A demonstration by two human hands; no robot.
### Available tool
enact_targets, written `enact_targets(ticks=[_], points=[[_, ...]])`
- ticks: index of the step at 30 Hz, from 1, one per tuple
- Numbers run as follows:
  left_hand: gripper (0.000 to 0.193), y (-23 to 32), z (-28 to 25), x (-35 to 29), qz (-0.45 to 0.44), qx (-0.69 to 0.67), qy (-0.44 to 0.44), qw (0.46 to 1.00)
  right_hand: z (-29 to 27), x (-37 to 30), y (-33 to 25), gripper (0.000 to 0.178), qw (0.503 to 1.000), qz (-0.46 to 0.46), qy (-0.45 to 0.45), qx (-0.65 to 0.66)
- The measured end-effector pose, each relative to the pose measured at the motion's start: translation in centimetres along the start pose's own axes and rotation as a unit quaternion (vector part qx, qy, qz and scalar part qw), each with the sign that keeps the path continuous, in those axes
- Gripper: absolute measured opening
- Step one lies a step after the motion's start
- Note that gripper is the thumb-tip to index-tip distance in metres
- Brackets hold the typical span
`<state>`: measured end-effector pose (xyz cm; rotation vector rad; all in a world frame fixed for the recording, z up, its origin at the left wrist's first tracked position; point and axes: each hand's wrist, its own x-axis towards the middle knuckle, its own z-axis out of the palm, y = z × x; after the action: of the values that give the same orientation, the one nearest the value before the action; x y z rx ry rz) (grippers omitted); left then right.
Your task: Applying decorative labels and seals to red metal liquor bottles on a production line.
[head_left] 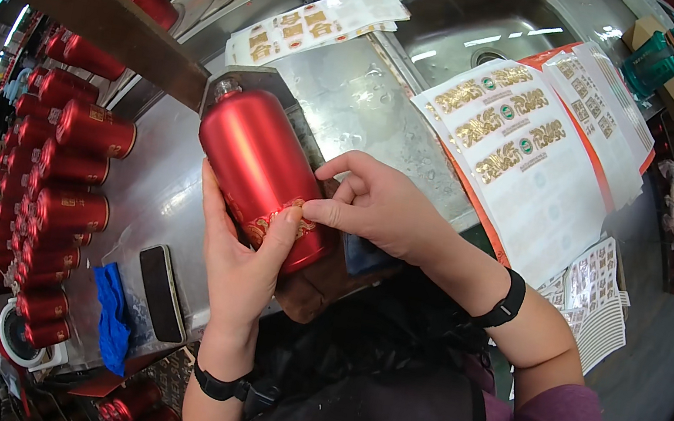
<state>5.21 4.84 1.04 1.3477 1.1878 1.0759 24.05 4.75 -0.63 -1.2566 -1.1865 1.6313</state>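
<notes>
Hands at work on gold trim: left hand (245, 262) cradles a red bottle (250, 144) as right hand (381, 209) works low on its side.

Left fingers wrap the bottle, thumb beside the gold design (258, 227); the right is half-curled, forefinger apart from thumb, whether pinching anything cannot be told. The bottle leans before the wearer, neck pointing away, left of sheets of gold decals (529, 166). Smoothing the design appears to be the step; the next move likely calls for a steady cradle and light, even thumb pressure.
</notes>
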Motion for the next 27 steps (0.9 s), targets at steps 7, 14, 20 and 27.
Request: enact_targets(ticks=[7,14,20,27], points=[[0.096,0.7,-0.2,0.0,0.016,0.02,-0.016,1.0,-0.4,0.3,0.7,0.046,0.999,0.005,-0.03,0.036],[0.1,-0.4,-1.0,-0.8,0.005,-0.004,-0.034,0.999,-1.1,0.3,0.9,0.036,0.997,0.014,-0.034,0.067],[0.092,-1.4,-2.6,-2.5,0.179,0.195,0.042,0.963,-2.8,-0.5,1.0,0.029,0.984,0.024,0.081,0.155],[0.054,0.1,-2.1,-3.0,0.282,0.401,-0.006,0.872,-2.4,-1.8,1.3,0.036,0.982,-0.023,-0.03,0.182]])
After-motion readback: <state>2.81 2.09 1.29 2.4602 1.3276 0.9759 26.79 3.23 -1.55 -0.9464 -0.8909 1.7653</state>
